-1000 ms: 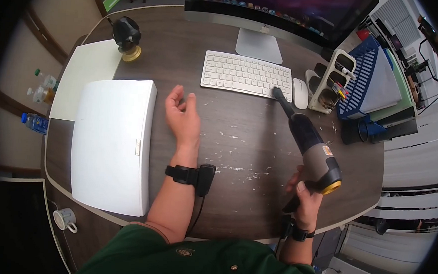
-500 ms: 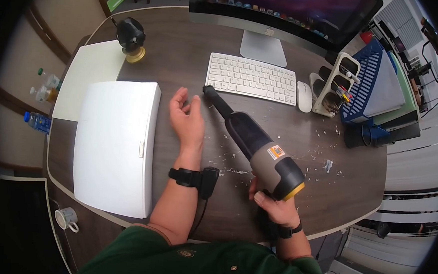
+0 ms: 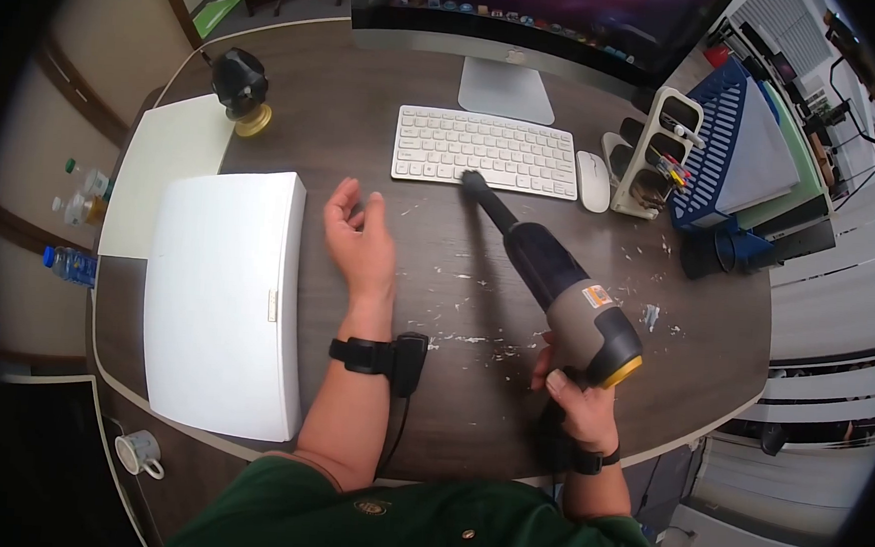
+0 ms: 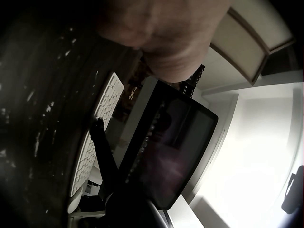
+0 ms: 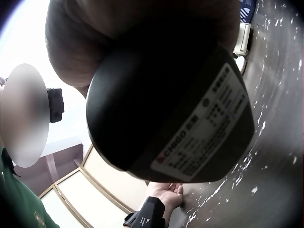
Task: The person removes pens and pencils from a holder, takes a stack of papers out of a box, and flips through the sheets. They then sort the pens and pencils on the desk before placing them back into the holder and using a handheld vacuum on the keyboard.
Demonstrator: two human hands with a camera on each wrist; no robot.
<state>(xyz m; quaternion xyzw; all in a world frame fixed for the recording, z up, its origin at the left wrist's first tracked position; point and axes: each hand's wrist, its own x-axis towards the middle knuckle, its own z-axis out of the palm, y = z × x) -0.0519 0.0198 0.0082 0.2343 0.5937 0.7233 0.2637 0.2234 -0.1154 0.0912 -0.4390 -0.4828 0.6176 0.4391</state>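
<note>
My right hand (image 3: 585, 411) grips the handle of a grey and black handheld vacuum cleaner (image 3: 568, 307) with a yellow end ring. Its narrow nozzle (image 3: 492, 205) points away from me, and the brush tip overlaps the front edge of the white keyboard (image 3: 446, 134), near its middle. From the right wrist view, the labelled underside of the vacuum (image 5: 199, 128) fills the middle, and the fingers round the handle are partly hidden. My left hand (image 3: 361, 249) holds nothing; its fingers are loosely bent over the desk, between keyboard and white box (image 3: 217, 300).
White scraps (image 3: 454, 337) lie scattered on the dark desk (image 3: 429, 413). A mouse (image 3: 592, 183), pen organizer (image 3: 655, 151) and blue file rack (image 3: 711, 140) stand right of the keyboard. Behind it rises a monitor (image 3: 531, 49); a black object on a yellow base (image 3: 240, 86) stands back left.
The vacuum's nozzle swept left along the keyboard's front edge from its right end to its left end, then came back right to about the middle. My left hand stays nearly still.
</note>
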